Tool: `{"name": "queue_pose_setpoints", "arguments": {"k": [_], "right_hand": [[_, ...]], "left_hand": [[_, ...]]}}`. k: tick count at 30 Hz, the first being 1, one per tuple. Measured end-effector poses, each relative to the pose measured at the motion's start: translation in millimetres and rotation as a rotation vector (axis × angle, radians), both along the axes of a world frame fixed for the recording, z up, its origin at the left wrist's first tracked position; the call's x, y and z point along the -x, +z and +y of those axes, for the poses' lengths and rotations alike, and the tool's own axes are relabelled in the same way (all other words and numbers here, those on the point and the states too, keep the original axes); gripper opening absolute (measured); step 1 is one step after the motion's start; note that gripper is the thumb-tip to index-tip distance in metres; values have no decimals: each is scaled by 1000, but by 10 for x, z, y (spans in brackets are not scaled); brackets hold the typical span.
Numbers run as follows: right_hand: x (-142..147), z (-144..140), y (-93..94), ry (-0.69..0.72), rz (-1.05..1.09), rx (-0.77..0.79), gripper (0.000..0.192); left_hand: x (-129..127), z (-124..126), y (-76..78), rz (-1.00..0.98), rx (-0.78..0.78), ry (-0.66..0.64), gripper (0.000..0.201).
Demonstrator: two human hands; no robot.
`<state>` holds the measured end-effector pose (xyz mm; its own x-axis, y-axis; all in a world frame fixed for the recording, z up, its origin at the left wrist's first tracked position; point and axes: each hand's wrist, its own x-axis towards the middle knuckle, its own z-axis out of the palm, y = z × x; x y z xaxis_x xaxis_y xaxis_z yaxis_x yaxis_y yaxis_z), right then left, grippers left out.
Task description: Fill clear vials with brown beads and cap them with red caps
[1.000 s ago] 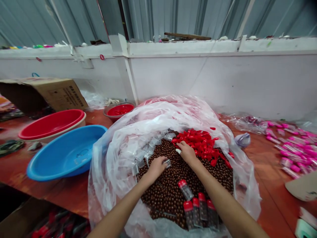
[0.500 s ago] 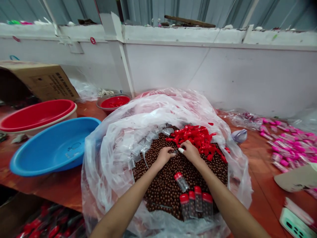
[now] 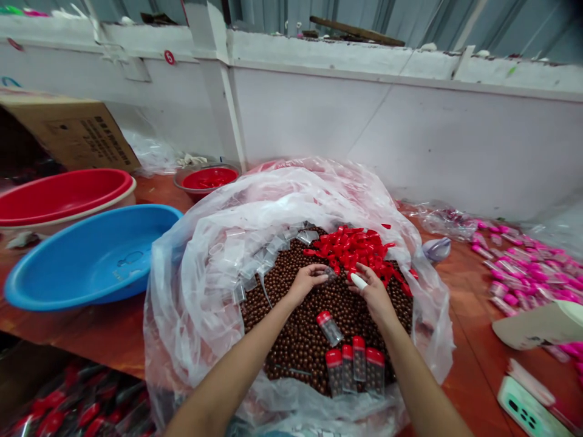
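While your hands work inside it, the clear plastic bag [image 3: 204,285] spreads wide over the red-brown table [image 3: 91,346], and everything else sits around that bag. To its left lies the blue basin [image 3: 86,261], with the red basin [image 3: 59,194] behind that one. Right of the bag, pink-capped tubes [image 3: 523,273] are scattered on the table. Inside the bag, a bed of brown beads [image 3: 296,328] fills the middle, a heap of red caps [image 3: 355,249] lies at its far side, and empty clear tubes [image 3: 255,261] are piled along its left side. At the bag's near edge, four filled red-capped tubes [image 3: 355,367] rest on the beads.

Your left hand [image 3: 307,282] is curled shut around a small clear tube [image 3: 328,275], just above the beads at the bag's centre. Your right hand [image 3: 373,294] sits just beside it, at the edge of the red caps, fingers bent; whether it grips a cap you cannot tell from here.
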<state>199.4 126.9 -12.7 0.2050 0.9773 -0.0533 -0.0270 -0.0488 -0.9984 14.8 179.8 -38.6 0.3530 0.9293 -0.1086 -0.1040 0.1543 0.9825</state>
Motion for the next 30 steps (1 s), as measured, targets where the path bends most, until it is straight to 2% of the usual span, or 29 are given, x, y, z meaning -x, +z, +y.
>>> {"name": "queue_pose_setpoints", "arguments": {"k": [5, 9, 15, 21, 25, 30], "right_hand": [[5, -210, 9, -23, 173, 67, 51], [46, -318, 89, -60, 53, 48, 47], [143, -420, 236, 18, -17, 19, 45], [233, -513, 368, 151, 21, -8, 41], [288, -556, 445, 193, -106, -53, 36], [289, -630, 508, 244, -299, -111, 28]], "left_hand": [[46, -166, 229, -156, 142, -12, 48], [126, -348, 373, -282, 236, -11, 47], [226, -665, 494, -415, 366, -67, 44], [251, -866, 505, -330, 300, -73, 49], [217, -934, 488, -256, 238, -85, 50], [184, -992, 500, -218, 228, -36, 45]]}}
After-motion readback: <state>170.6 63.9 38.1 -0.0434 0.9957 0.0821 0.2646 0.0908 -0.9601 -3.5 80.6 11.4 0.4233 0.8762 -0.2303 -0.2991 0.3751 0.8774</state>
